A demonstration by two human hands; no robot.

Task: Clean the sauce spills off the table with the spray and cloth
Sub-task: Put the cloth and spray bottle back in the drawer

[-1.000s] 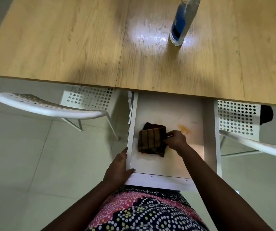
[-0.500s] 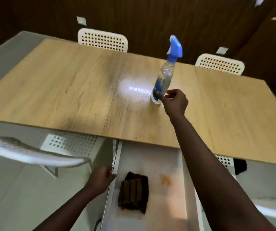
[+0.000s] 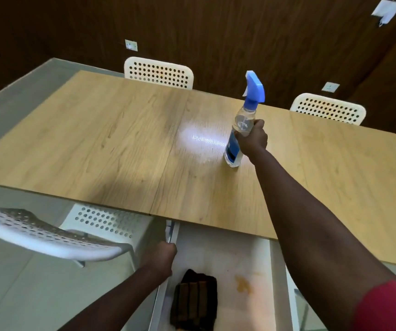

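A clear spray bottle (image 3: 244, 120) with a blue trigger head stands on the wooden table (image 3: 120, 144). My right hand (image 3: 252, 137) is wrapped around its middle. Below the table's near edge is a low white surface (image 3: 218, 254) with an orange sauce stain (image 3: 243, 283) on it. A folded dark brown striped cloth (image 3: 194, 302) lies on that surface, left of the stain. My left hand (image 3: 161, 259) grips the white surface's left edge.
A white perforated chair (image 3: 48, 232) stands at the near left, with its seat under the table. Two more white chairs (image 3: 158, 72) (image 3: 328, 108) sit at the far side. A dark wood wall is behind them.
My right hand left the cloth, reached up to the table and closed around the spray bottle. My left hand slid forward along the white surface's left edge. The view tilted up.
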